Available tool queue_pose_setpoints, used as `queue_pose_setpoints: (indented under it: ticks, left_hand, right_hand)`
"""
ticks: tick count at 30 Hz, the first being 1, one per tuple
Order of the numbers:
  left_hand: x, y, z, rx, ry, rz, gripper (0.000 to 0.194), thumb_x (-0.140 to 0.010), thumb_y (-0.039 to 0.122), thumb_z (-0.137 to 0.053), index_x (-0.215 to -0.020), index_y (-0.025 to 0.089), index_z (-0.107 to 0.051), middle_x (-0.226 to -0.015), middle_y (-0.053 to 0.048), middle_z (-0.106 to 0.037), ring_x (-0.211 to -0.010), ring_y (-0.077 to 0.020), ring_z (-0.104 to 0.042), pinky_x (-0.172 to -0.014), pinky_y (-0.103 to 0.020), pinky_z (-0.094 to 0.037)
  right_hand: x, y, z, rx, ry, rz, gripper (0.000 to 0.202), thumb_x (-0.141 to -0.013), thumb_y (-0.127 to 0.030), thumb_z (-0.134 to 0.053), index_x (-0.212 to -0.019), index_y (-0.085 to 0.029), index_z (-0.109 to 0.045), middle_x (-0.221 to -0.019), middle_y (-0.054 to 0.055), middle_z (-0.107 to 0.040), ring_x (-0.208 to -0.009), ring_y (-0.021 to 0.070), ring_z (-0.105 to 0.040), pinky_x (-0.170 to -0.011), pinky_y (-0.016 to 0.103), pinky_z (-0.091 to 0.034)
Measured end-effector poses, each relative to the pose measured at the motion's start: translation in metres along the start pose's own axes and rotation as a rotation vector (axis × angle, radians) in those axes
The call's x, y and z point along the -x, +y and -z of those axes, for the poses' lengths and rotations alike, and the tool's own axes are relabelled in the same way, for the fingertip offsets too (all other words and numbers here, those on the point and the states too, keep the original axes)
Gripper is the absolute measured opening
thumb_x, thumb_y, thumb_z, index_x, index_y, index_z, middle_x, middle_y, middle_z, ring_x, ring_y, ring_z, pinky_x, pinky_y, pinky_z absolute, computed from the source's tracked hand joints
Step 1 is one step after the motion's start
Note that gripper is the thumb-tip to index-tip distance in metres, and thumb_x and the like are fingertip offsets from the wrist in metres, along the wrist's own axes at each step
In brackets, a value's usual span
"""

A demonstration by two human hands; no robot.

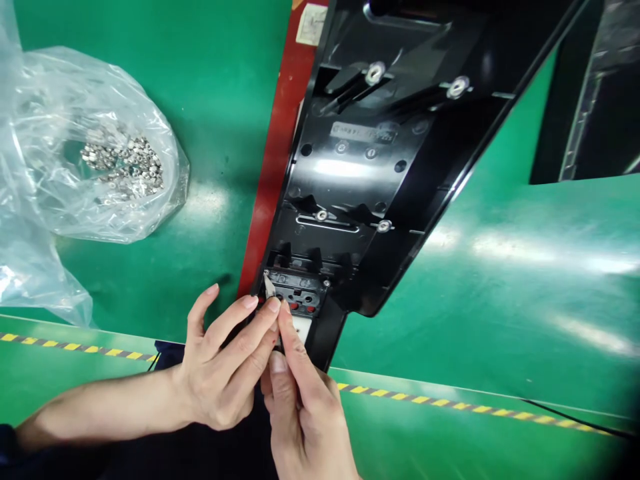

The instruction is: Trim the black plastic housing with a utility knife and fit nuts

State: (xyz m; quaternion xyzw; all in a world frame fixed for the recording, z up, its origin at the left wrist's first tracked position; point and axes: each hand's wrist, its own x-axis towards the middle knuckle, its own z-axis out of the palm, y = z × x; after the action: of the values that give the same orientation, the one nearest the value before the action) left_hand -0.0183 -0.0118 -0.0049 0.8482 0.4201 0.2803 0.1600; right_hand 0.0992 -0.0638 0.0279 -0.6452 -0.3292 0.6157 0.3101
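A long black plastic panel (345, 173) lies with its ribbed inner side up and metal inserts in its posts. My left hand (225, 360) is over its narrow near end, outer fingers spread and inner fingertips pressed toward my right hand. With its thumb and index finger bent together, my right hand (305, 400) grips something mostly hidden by the fingers. A slim pale pointed tip (270, 287) sticks out beyond the fingertips, over a small black bracket (300, 291) with red spots in the panel. Whether both hands hold the pointed thing is hard to see.
An open clear plastic bag (165, 143) with many small metal parts (133, 163) rests at the left on the green table (225, 80). A red strip (275, 167) runs beneath the panel's left edge. Another black part (595, 100) lies at the far right. Yellow-black tape (430, 402) marks the near side.
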Motion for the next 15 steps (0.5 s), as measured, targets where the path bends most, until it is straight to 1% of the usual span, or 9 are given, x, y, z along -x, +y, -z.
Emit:
queue_pose_setpoints:
  ticks: [8, 10, 12, 15]
  left_hand:
    - [-0.0016, 0.0003, -0.0012, -0.001, 0.004, 0.012, 0.030, -0.084, 0.006, -0.037, -0.091, 0.005, -0.065, -0.107, -0.017, -0.066, -0.127, -0.0250, -0.044, -0.108, -0.052, -0.032]
    - [-0.0014, 0.0000, -0.0008, -0.002, -0.002, 0.005, 0.029, -0.084, 0.006, -0.037, -0.090, 0.005, -0.065, -0.107, -0.017, -0.066, -0.127, -0.0250, -0.044, -0.108, -0.052, -0.032]
    - [-0.0014, -0.0004, -0.0004, -0.005, -0.007, -0.008, 0.028, -0.085, 0.007, -0.037, -0.091, 0.005, -0.065, -0.108, -0.018, -0.065, -0.128, -0.0252, -0.043, -0.108, -0.052, -0.032]
    - [-0.0008, -0.0009, -0.0003, -0.012, -0.006, -0.022, 0.028, -0.084, 0.007, -0.038, -0.095, 0.004, -0.064, -0.109, -0.019, -0.064, -0.127, -0.0257, -0.044, -0.107, -0.053, -0.032]
  right_hand:
    - [-0.0036, 0.0075, 0.0014, 0.043, 0.006, 0.079, 0.048, -0.103, -0.023, -0.034, -0.149, -0.026, -0.021, -0.141, 0.010, -0.038, -0.124, 0.0213, -0.046, -0.101, 0.035, -0.046]
    - [-0.0032, 0.0094, 0.0009, 0.053, 0.018, 0.090, 0.048, -0.103, -0.022, -0.034, -0.149, -0.027, -0.023, -0.139, 0.009, -0.040, -0.121, 0.0194, -0.048, -0.100, 0.031, -0.047]
    - [-0.0023, 0.0093, 0.0001, 0.032, 0.025, 0.089, 0.047, -0.103, -0.023, -0.033, -0.149, -0.027, -0.025, -0.137, 0.010, -0.043, -0.117, 0.0173, -0.051, -0.099, 0.028, -0.047]
    - [-0.0020, 0.0044, -0.0006, -0.059, 0.025, 0.022, 0.045, -0.103, -0.031, -0.036, -0.148, -0.023, -0.032, -0.128, 0.013, -0.050, -0.113, 0.0192, -0.053, -0.096, 0.030, -0.049]
